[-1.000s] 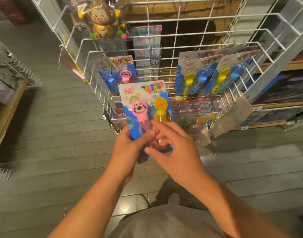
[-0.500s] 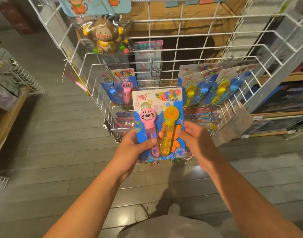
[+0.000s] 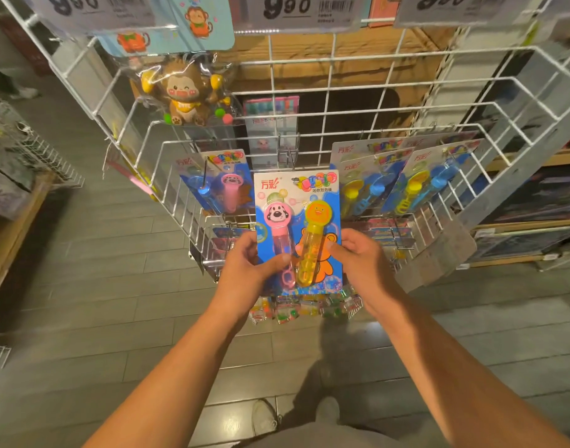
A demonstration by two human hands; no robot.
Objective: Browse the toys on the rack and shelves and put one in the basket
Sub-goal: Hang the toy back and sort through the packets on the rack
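A blue bubble-wand blister pack [image 3: 299, 202], with a pink dog wand and a yellow wand, is held upright in front of the white wire rack [image 3: 341, 92]. My left hand [image 3: 251, 266] grips its lower left edge, thumb across the pink wand. On the other side, my right hand [image 3: 361, 257] holds the lower right edge. More bubble-wand packs [image 3: 406, 179] hang on the rack's right hooks, and another pack [image 3: 222, 182] hangs on the left. A packaged brown monkey toy [image 3: 186, 92] hangs higher up on the left. No basket is in view.
Price cards [image 3: 293, 9] reading 9.90 hang along the rack's top. Small colourful packets [image 3: 306, 307] hang below the pack. Wooden shelves with boxed goods [image 3: 529, 221] stand at the right, another shelf and wire bin [image 3: 34, 163] at the left. The floor is grey tile.
My right hand slid off the front of the pack to its right edge. Both hands raised the pack and straightened it, and my view tilted up to show the price cards.
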